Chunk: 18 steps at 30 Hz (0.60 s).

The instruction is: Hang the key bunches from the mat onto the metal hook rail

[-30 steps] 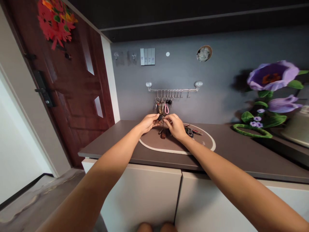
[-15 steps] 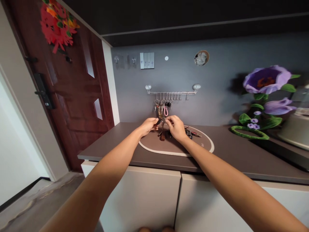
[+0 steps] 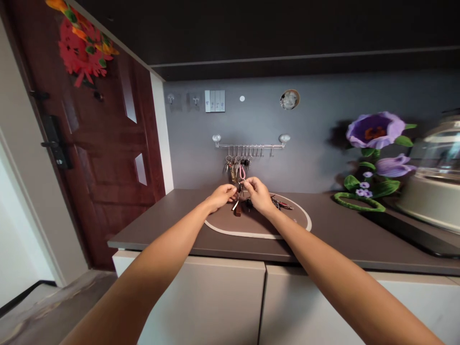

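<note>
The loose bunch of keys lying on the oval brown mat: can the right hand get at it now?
Probably yes: the loose bunch of keys lies uncovered beside the right hand, though both hands pinch a key ring.

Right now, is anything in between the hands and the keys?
No. Both the left hand and the right hand already pinch the bunch of keys above the oval mat. More keys lie beside the right hand, not between.
</note>
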Each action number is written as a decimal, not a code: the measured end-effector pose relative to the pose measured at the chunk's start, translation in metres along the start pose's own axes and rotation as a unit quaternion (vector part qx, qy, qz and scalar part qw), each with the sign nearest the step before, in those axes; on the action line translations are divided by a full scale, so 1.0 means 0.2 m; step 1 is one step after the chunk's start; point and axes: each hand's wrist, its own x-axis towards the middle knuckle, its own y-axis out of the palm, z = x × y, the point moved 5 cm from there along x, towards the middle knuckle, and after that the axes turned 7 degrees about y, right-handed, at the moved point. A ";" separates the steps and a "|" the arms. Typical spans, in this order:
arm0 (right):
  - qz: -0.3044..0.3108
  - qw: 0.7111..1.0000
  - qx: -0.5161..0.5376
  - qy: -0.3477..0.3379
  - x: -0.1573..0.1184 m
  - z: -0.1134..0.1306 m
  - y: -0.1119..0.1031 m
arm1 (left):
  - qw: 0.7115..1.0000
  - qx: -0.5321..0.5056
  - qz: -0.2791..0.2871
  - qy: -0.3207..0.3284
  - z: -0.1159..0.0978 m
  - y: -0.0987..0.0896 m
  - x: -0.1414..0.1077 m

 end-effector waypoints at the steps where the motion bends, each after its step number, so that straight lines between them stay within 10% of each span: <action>1: -0.001 1.000 0.019 0.006 0.01 -0.01 0.00 | 1.000 0.018 -0.008 0.005 0.00 0.00 0.00; 18: -0.059 0.937 0.281 0.199 0.05 -0.02 -0.05 | 0.959 0.247 -0.058 0.124 -0.04 -0.03 -0.01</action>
